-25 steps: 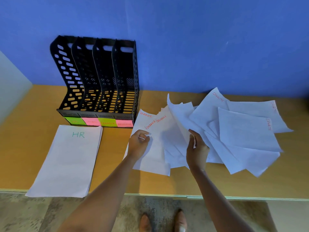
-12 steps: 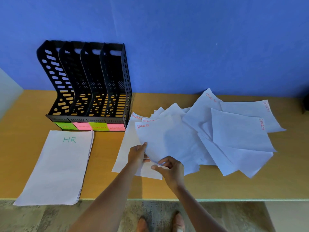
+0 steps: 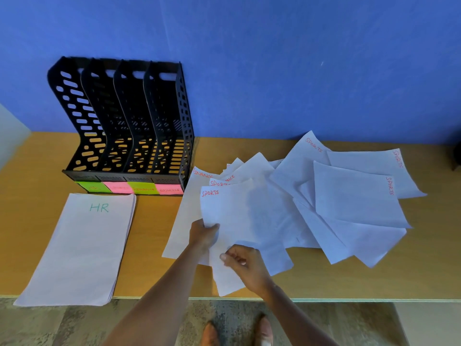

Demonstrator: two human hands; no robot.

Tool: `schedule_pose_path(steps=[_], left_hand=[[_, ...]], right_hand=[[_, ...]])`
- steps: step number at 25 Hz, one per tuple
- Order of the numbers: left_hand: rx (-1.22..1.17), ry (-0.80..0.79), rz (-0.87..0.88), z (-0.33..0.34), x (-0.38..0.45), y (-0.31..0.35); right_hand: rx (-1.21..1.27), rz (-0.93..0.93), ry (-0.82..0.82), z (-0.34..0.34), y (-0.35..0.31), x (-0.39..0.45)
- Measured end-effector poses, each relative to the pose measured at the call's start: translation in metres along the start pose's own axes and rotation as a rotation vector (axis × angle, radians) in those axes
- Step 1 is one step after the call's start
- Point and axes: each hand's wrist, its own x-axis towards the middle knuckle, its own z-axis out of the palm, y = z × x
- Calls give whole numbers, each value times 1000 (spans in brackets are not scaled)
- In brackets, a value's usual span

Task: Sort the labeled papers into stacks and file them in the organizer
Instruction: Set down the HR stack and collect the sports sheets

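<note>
A loose spread of white sheets marked SPORTS and FINANCE in red (image 3: 354, 196) covers the right half of the wooden table. My left hand (image 3: 203, 234) pinches the left edge of the top SPORTS sheet (image 3: 237, 211). My right hand (image 3: 245, 264) grips the lower part of the same sheet near the table's front edge. A FINANCE sheet (image 3: 183, 221) lies partly under it. A neat stack labeled HR (image 3: 82, 245) lies at the front left. The black four-slot organizer (image 3: 124, 121) stands behind it against the wall, with green and pink labels (image 3: 129, 188) along its base.
A blue wall backs the wooden table (image 3: 154, 233). The table's front edge (image 3: 349, 299) runs just below my hands, with the floor and my shoes (image 3: 237, 330) beneath. A dark object (image 3: 457, 156) sits at the far right edge.
My right hand dropped from the middle of the pile to the front edge. A SPORTS sheet now lies on top of the FINANCE sheets, held by both hands and pulled toward me.
</note>
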Motion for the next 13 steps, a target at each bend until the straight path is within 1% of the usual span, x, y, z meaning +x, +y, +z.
schedule_pose_path(steps=[2,5,6,9,11,13], left_hand=[[-21,-11,17,-1,1,0],[-63,-53,37,-4,0,-1],[-66,-62,34,-5,0,0],[-82,-64,19,-4,0,2],[-151,-114,14,1,-3,2],[-225,-177,15,8,-7,4]], right_hand=[[-107,6,131,-16,4,9],[-200,59,409,-49,17,19],[-237,85,475,-59,23,21],[-353,185,562,-80,37,22],[-327,247,583,-85,44,23],[-247,267,594,-88,47,24]])
